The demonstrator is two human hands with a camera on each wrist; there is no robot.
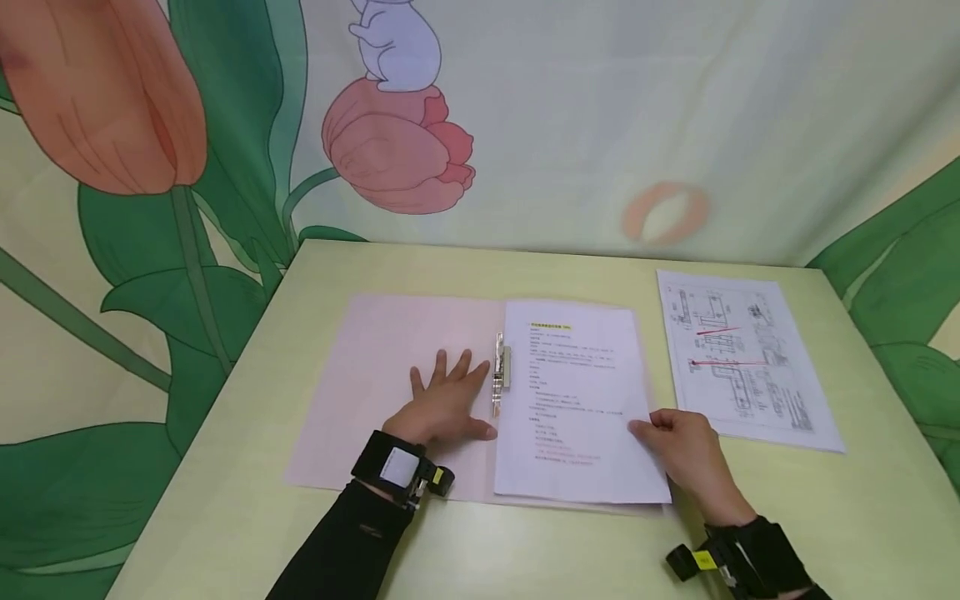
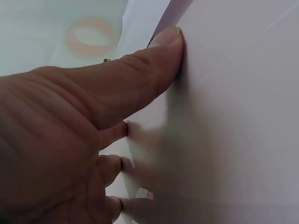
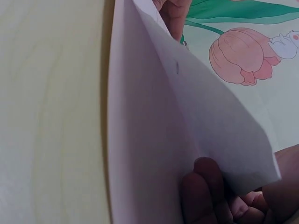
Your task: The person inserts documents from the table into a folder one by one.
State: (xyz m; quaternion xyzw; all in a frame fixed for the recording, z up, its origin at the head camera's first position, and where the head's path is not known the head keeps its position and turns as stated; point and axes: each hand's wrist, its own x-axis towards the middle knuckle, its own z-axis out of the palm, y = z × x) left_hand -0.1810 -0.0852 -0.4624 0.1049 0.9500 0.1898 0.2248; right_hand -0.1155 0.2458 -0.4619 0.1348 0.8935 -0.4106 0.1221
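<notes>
A pale pink folder (image 1: 352,375) lies opened out on the table, with a metal clip (image 1: 501,373) along its middle fold. White printed sheets (image 1: 570,392) rest on its right half, the top one bearing a yellow-highlighted heading and some red lines. My left hand (image 1: 442,408) rests spread on the left cover, fingers apart, thumb near the clip. At the sheets' right edge, my right hand (image 1: 690,446) pinches the paper. The right wrist view shows the paper's underside (image 3: 210,121) raised off the folder, curled fingers beneath it.
Right of the folder lies a separate sheet (image 1: 750,358) with technical drawings and red marks. The pale yellow table (image 1: 480,550) meets a printed curtain (image 1: 555,133) with tulips behind it. Each wrist wears a black strap with a small camera.
</notes>
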